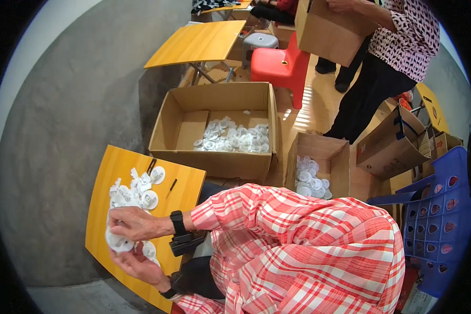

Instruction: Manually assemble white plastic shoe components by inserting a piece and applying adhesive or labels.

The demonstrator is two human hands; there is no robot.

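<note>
Over a small yellow table [102,209], both hands are together at a white round plastic piece [119,242] with a dark spot near its middle. My right hand [133,223] grips it from above with curled fingers. Below, my left hand [136,263] is turned partly palm up, its fingers closed at the lower edge of the same piece. Loose white parts [124,194] and round discs [149,199] lie heaped beside the hands. A thin black stick-like item [171,187] lies near the heap, and another dark strip [151,166] rests at its far end.
A large cardboard box [212,157] with many white pieces stands beyond the table. To its right is a smaller carton [336,152] of white discs. A red stool [277,65], a second yellow table [199,44] and a blue chair [437,225] stand around. A person [374,78] carries a cardboard box.
</note>
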